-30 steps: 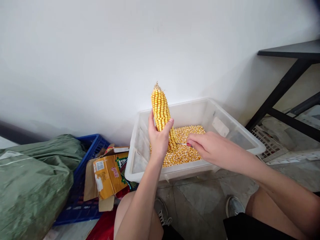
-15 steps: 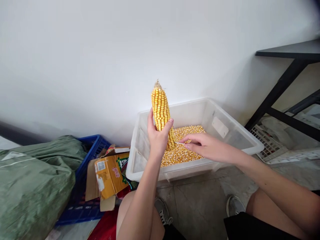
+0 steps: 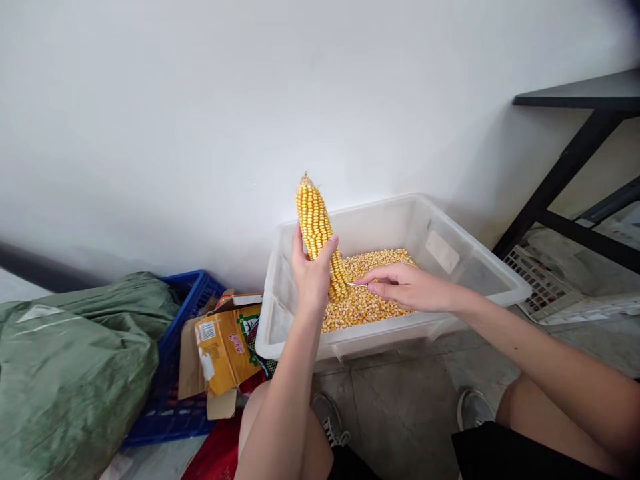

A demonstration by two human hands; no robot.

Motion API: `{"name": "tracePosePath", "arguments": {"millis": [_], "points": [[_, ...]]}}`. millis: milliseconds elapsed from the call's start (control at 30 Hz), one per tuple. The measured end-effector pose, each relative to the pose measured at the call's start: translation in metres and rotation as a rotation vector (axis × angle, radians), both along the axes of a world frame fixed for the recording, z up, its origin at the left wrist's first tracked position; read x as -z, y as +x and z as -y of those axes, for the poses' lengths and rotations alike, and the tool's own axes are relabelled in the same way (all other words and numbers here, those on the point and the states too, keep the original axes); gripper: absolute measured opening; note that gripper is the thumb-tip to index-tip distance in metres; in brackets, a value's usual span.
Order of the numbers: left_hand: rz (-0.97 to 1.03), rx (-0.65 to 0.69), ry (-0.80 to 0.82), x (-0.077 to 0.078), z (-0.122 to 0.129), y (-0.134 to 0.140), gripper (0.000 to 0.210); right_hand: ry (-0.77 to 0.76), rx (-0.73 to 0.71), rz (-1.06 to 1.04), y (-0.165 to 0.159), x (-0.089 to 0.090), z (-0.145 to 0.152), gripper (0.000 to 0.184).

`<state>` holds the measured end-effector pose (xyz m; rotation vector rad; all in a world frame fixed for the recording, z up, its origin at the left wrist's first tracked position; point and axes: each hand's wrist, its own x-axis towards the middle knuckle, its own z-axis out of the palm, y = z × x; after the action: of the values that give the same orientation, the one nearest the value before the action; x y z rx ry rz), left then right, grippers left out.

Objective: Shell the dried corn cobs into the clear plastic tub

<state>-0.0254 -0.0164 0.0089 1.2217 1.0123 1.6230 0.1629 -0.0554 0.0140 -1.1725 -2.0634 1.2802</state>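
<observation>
- From afar, I had the left hand [image 3: 313, 280] wrapped around one cob [image 3: 314, 217], which leaned with its tufted end up and its lower end over the bin [image 3: 475, 244].
- I judged the cob stiff and fairly light, too bumpy to slip easily; its thick middle — where the hand sat — seemed the best hold.
- My right hand [image 3: 410, 288] pinched one thin tool [image 3: 357, 285], its point at the cob's lower side.
- I counted one bin, one blue crate [image 3: 200, 287] — and kernels [image 3: 360, 313] beyond counting.
</observation>
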Motion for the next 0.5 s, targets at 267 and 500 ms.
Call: {"name": "tracePosePath", "arguments": {"millis": [267,500], "points": [[0.066,0.085,-0.235,0.001,-0.003,0.0,0.058,-0.396,-0.109,-0.195,0.014,0.01,-0.017,0.047],[-0.014,0.012,-0.111,0.004,-0.002,0.005,0.066,0.136,-0.044,0.164,0.005,-0.019,0.008,0.035]]}}
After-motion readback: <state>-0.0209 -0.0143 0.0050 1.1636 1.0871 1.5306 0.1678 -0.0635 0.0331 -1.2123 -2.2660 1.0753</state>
